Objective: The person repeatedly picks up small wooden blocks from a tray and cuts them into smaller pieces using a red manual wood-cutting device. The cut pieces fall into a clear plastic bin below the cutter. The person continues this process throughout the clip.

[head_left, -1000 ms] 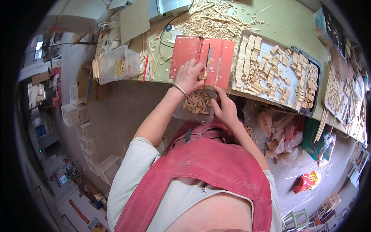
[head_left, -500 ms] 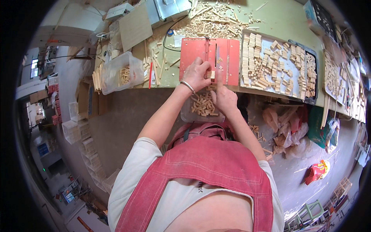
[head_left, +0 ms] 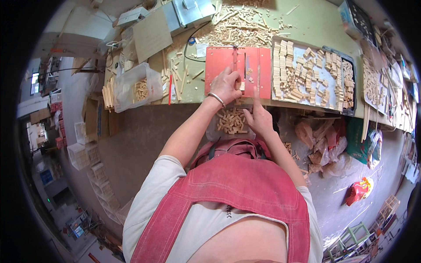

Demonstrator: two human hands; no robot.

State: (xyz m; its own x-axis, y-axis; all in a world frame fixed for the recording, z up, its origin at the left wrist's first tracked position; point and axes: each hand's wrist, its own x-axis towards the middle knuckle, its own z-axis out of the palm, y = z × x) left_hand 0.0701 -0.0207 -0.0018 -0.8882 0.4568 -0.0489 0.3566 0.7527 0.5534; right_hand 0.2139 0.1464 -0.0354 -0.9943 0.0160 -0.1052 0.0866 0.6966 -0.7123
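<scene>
My left hand is closed on a small pale wooden block at the near part of a red slotted plate, which looks like a small saw table. A dark narrow slot runs through the plate just beyond the block. My right hand holds nothing; its index finger points up at the plate's near edge and its thumb stands apart. Small wood bits lie beside the slot. Below the bench edge, between my forearms, a clear plastic tub holds several cut wooden pieces.
To the right, a tray carries rows of wooden blocks. Offcuts are heaped behind the plate. On the left are a clear bin, a red stick and a loose cable. Plastic bags hang or lie below the bench.
My right hand has drawn back toward me, its index finger sliding away from the block and slot to the plate's near edge. My left hand stays at the block.
</scene>
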